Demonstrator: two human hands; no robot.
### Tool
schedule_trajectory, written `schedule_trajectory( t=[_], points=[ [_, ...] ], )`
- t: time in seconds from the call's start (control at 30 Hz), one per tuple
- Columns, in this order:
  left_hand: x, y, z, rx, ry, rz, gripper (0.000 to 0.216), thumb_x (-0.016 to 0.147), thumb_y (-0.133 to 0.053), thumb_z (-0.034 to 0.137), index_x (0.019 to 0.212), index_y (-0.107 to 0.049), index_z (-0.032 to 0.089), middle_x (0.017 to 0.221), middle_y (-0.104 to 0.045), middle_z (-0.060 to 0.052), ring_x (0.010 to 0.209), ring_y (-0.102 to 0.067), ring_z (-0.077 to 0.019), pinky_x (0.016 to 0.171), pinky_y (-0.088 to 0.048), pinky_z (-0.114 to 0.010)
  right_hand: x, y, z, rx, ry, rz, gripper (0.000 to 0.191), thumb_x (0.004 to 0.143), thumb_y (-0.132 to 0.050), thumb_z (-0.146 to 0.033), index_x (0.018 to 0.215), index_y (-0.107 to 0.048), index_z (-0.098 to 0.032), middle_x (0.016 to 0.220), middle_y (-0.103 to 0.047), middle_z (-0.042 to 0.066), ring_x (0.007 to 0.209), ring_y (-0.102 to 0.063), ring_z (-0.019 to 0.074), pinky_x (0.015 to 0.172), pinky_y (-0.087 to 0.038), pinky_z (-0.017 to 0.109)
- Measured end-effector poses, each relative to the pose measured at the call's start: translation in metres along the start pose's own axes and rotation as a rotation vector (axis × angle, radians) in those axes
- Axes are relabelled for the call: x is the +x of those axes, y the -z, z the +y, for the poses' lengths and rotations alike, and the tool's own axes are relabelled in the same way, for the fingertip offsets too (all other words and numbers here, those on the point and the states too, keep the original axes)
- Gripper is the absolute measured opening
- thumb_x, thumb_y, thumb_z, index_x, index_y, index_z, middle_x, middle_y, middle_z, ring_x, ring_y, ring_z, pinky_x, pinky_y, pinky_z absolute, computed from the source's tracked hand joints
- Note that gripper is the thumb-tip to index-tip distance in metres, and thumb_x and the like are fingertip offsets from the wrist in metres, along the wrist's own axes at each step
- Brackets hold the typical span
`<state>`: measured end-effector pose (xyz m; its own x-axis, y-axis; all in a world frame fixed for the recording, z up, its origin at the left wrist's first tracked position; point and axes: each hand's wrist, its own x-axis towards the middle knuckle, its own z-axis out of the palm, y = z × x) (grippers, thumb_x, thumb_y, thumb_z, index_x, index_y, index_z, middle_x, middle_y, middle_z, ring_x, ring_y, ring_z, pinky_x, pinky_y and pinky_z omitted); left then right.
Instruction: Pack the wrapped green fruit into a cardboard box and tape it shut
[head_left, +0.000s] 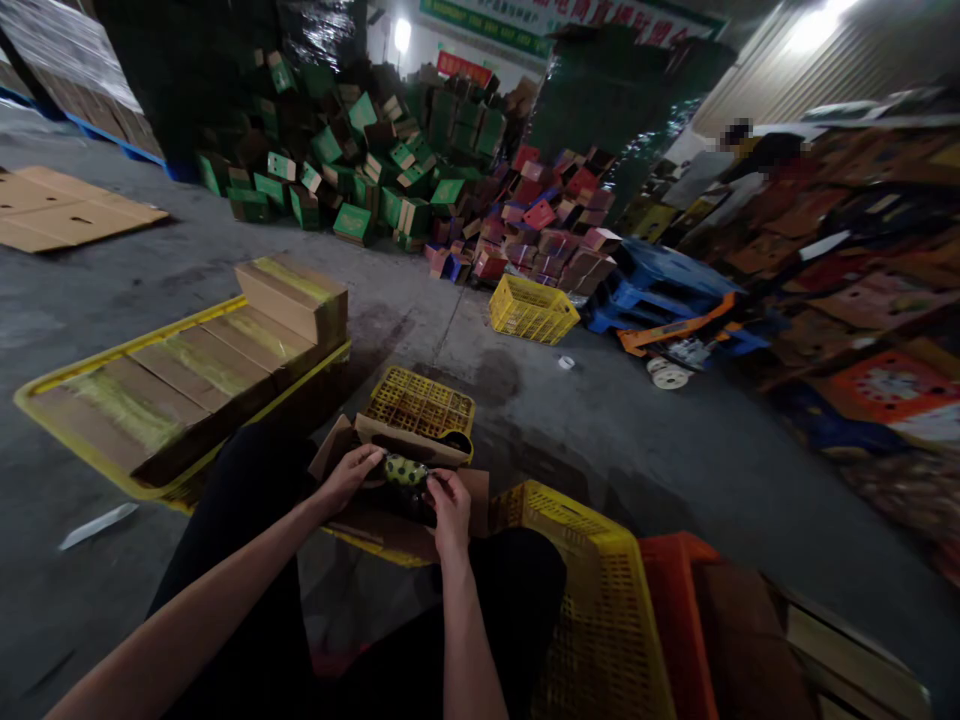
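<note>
Nearest, below the open cardboard box (409,480): black-clad knees, two bare forearms reaching forward. Left hand (346,478) curled around the left side of a small green spotted object (406,469), fingers partly closed on it. Right hand (450,505) at its right end, fingertips pinched together, on the object or on something thin beside it; cannot tell which. Object itself held just over the box's dark inside, between both hands. Probably light and fairly firm, perhaps smooth-skinned and slippery; best cradled round the middle rather than squeezed at the ends. True nature hard to make out: small, dim, half covered by fingers.

Under and behind the box, a yellow crate (420,402); right of it, another yellow crate (600,600) and an orange crate (675,600), cut off by the frame. Left of the box, flat cartons on a yellow tray (45,415). Far behind, heaps of green boxes (352,170) and red boxes (547,235), blurred and dark; box contents hidden.
</note>
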<state>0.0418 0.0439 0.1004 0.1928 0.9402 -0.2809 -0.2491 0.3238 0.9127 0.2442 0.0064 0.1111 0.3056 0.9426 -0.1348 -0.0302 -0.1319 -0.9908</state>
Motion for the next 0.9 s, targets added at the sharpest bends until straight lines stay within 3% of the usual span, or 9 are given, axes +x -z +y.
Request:
schedule_trajectory(
  t=[0.13, 0.27, 0.43, 0.57, 0.77, 0.9],
  points=[
    [0.002, 0.001, -0.002, 0.041, -0.066, 0.042, 0.047, 0.073, -0.072, 0.059, 0.090, -0.066, 0.016, 0.096, -0.066, -0.005, 0.094, -0.062, -0.0211, 0.078, -0.055, -0.030, 0.000, -0.002, 0.003, 0.095, -0.014, -0.013, 0.029, 0.072, -0.072, -0.045, 0.087, -0.070, -0.021, 0.086, -0.072, 0.003, 0.081, -0.068, 0.0207, 0.076, -0.058, 0.034],
    [0.002, 0.002, -0.001, 0.053, -0.059, 0.056, 0.049, 0.073, -0.072, 0.060, 0.094, -0.067, 0.016, 0.101, -0.068, -0.007, 0.097, -0.064, -0.0233, 0.075, -0.055, -0.030, 0.000, -0.001, 0.003, 0.130, 0.006, -0.014, 0.027, 0.073, -0.073, -0.043, 0.088, -0.070, -0.021, 0.089, -0.072, 0.003, 0.086, -0.068, 0.0207, 0.080, -0.057, 0.035],
    [-0.001, 0.002, -0.001, -0.054, 0.211, 0.020, 0.064, 0.076, -0.066, 0.069, 0.113, -0.066, 0.016, 0.113, -0.070, -0.016, 0.100, -0.068, -0.0288, 0.077, -0.058, -0.038, -0.002, 0.001, 0.001, 0.060, 0.067, -0.022, 0.026, 0.077, -0.070, -0.043, 0.092, -0.070, -0.021, 0.092, -0.073, 0.003, 0.088, -0.068, 0.0210, 0.080, -0.055, 0.032],
    [-0.006, 0.001, 0.003, -0.115, 0.408, -0.122, 0.074, 0.078, -0.062, 0.073, 0.123, -0.064, 0.014, 0.110, -0.072, -0.019, 0.091, -0.072, -0.0310, 0.079, -0.058, -0.042, -0.005, 0.000, -0.001, 0.033, 0.113, -0.034, 0.025, 0.080, -0.066, -0.042, 0.095, -0.070, -0.022, 0.102, -0.074, 0.004, 0.095, -0.068, 0.0218, 0.084, -0.054, 0.033],
    [-0.013, 0.000, 0.014, -0.195, 0.173, -0.288, 0.056, 0.071, -0.086, 0.037, 0.120, -0.069, 0.016, 0.133, -0.063, -0.015, 0.122, -0.060, -0.0298, 0.100, -0.051, -0.036, -0.004, -0.001, -0.005, 0.030, 0.172, -0.086, 0.021, 0.079, -0.067, -0.038, 0.091, -0.071, -0.021, 0.102, -0.074, 0.005, 0.099, -0.067, 0.0233, 0.090, -0.051, 0.035],
    [-0.010, 0.001, 0.012, -0.194, 0.168, -0.278, 0.055, 0.069, -0.087, 0.035, 0.117, -0.071, 0.013, 0.129, -0.066, -0.016, 0.123, -0.059, -0.0327, 0.104, -0.049, -0.042, -0.001, -0.001, -0.004, 0.023, 0.194, -0.078, 0.018, 0.078, -0.069, -0.036, 0.090, -0.073, -0.023, 0.104, -0.073, 0.005, 0.104, -0.065, 0.0242, 0.095, -0.047, 0.036]
  ],
)
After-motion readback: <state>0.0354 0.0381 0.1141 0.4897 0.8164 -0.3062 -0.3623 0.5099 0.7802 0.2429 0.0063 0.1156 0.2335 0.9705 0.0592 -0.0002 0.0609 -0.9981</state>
